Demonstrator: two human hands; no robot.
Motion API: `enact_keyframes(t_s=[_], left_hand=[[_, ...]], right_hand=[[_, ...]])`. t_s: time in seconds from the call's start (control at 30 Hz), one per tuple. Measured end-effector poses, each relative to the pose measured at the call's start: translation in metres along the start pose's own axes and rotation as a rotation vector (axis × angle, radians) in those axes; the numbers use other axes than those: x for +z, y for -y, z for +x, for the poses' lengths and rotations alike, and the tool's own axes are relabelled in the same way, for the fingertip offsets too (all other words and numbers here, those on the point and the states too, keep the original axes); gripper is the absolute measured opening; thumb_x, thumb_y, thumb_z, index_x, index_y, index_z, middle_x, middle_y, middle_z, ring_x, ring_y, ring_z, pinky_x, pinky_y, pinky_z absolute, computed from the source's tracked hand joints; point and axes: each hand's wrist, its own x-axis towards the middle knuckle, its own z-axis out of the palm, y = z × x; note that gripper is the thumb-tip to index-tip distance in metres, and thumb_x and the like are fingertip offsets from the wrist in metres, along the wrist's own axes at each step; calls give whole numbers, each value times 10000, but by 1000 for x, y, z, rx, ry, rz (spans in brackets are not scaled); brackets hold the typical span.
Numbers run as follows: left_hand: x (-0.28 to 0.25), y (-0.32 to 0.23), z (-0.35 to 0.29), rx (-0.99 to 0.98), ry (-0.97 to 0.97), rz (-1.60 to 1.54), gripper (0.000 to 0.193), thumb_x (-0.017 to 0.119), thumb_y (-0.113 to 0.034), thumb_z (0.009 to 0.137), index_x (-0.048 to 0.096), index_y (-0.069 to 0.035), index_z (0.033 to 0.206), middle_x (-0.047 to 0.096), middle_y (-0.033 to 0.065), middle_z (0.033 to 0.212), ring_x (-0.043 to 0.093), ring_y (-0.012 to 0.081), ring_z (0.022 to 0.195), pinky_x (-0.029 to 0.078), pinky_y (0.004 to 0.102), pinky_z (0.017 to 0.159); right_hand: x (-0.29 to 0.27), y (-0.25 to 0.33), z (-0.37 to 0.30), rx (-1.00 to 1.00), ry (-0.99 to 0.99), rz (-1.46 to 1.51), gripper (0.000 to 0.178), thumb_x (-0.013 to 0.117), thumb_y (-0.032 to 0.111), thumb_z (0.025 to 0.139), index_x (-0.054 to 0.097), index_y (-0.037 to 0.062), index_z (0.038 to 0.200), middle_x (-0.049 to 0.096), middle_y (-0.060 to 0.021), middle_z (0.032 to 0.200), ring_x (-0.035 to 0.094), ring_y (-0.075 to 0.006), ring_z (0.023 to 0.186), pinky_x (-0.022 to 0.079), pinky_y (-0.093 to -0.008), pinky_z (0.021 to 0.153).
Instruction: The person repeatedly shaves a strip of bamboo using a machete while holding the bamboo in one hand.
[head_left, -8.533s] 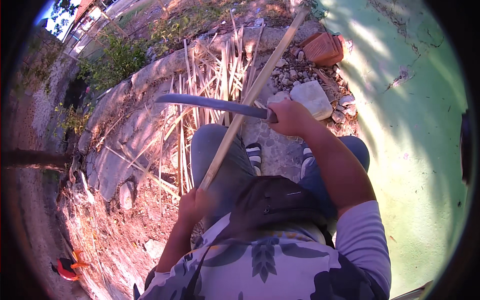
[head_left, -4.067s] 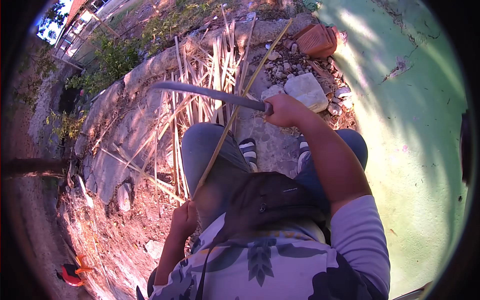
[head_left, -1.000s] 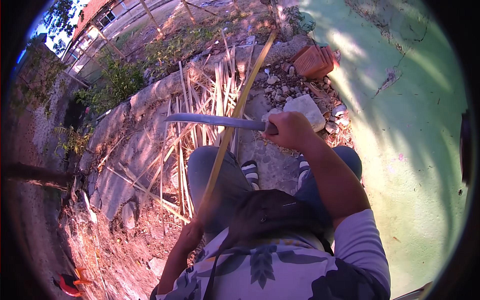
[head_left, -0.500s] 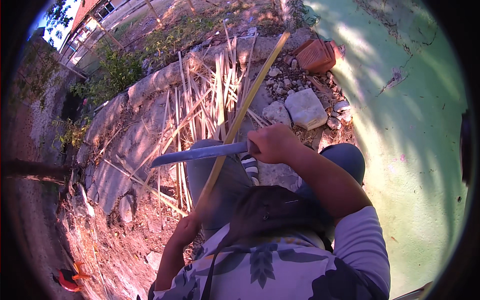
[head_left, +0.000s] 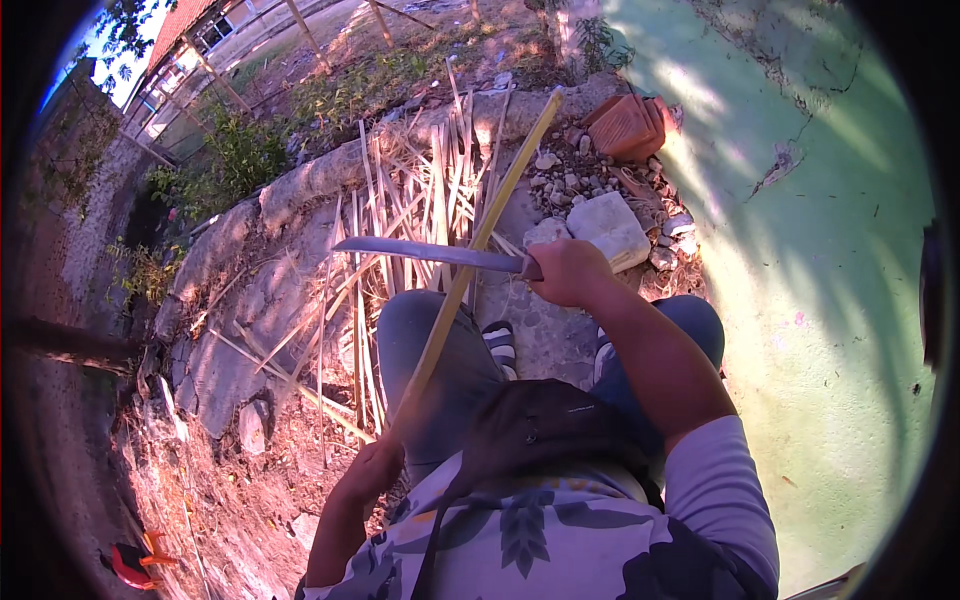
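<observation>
My right hand (head_left: 573,272) is closed round the handle of a machete (head_left: 440,252), whose long blade points left and lies across a bamboo strip (head_left: 440,335). My left hand (head_left: 375,467) grips the lower end of that long yellowish strip, which slants up and away past my left knee. The strip's far end rises over a heap of pale split strips (head_left: 440,190) on the ground beyond my knees. Whether the blade bites into the strip or only rests on it I cannot tell.
A white stone block (head_left: 608,230) and rubble lie ahead, with stacked orange roof tiles (head_left: 627,127) behind. A green painted concrete surface (head_left: 820,350) runs along my right. A black bag (head_left: 550,430) sits on my lap. A red and orange object (head_left: 135,565) lies at lower left.
My right hand and the machete have moved away from me and slightly right, farther up the strip. The strip's far end has dipped a little toward the left; my left hand stays near its place.
</observation>
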Motion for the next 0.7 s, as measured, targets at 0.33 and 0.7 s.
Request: enact_keyframes(t_s=[0.33, 0.7], left_hand=[[0, -5, 16, -134, -47, 138, 610, 308, -563, 1015, 553, -87, 724, 454, -5, 588, 428, 134, 494, 344, 308, 462], [-8, -4, 8, 3, 11, -84, 402, 438, -424, 1016, 591, -65, 923, 490, 13, 593, 444, 129, 463, 353, 283, 443]], right_hand=[[10, -15, 16, -29, 141, 10, 145, 684, 208, 736, 705, 157, 870, 713, -81, 873, 691, -297, 826, 540, -432, 749], [9, -21, 10, 112, 82, 165, 184, 674, 232, 752, 701, 114, 890, 703, -145, 860, 681, -329, 857, 534, -439, 781]])
